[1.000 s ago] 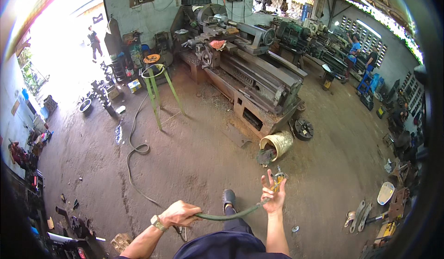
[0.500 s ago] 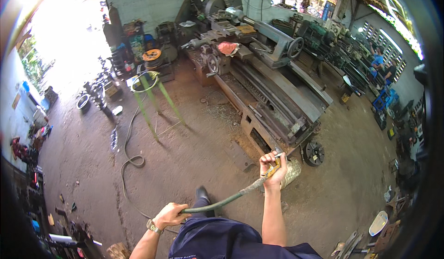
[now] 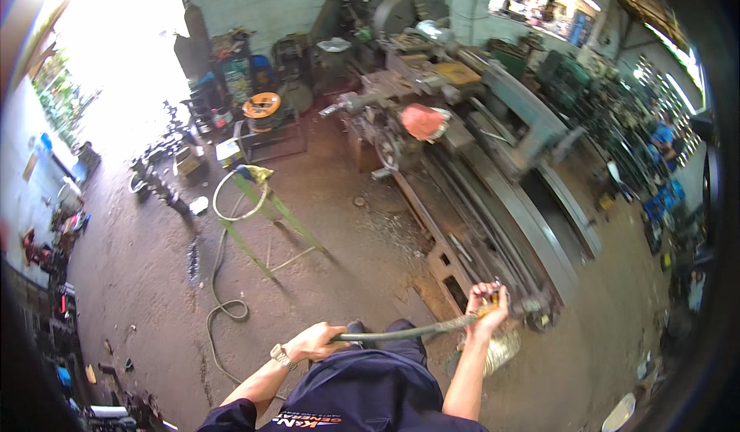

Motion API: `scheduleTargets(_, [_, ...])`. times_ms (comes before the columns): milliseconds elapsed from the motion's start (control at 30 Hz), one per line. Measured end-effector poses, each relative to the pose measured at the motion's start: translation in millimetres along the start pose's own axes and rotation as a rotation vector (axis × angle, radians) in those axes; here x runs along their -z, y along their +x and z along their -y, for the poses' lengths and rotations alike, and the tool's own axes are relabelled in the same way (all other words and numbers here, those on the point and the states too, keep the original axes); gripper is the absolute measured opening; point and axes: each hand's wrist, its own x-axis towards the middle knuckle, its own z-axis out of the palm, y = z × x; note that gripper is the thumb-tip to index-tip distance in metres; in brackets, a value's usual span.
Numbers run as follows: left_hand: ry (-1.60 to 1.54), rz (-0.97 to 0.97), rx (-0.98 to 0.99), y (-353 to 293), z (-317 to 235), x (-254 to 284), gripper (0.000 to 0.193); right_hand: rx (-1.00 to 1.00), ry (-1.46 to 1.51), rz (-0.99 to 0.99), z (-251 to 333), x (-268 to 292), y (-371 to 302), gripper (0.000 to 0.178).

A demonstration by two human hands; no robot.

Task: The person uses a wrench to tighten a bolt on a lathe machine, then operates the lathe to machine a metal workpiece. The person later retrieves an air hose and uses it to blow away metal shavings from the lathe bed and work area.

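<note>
My left hand (image 3: 316, 342), with a watch on its wrist, is closed around a green hose (image 3: 401, 334) just in front of my waist. From there the hose runs right to my right hand (image 3: 486, 314), which grips its worn, taped end. A yellow fitting (image 3: 487, 309) shows partly between the right fingers; its exact kind is hidden. That hand is at the near end of a large metal lathe (image 3: 532, 224). On the lathe carriage lies a red cloth or bag (image 3: 424, 122).
A thin green metal stand (image 3: 297, 228) with a ring stands left of the lathe. Hose loops (image 3: 229, 305) trail across the floor. A pale cylindrical container (image 3: 502, 352) is by my right forearm. An orange-topped reel (image 3: 262, 107) stands farther back. Two people are at far right.
My view has shifted, and I am nearer the stand and lathe. Both hands still grip the hose, which is now straighter and more level.
</note>
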Motion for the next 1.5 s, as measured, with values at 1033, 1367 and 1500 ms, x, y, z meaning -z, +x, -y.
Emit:
scheduleTargets(1033, [0.081,-0.551,0.296,391.5,87.0,491.3,0.014,-0.464,0.166,0.858,-461.5,-513.1,430.9,0.011])
scheduleTargets(1367, [0.05,0.279,0.39,518.2,414.9,747.3,0.073,-0.508,-0.2,0.579,-828.8,-530.2,555.4,0.011])
scheduleTargets(1500, [0.185,0.171,0.394,597.8,603.4,844.2,0.043,-0.556,-0.535,0.26,-984.5,-477.6,628.8,0.008])
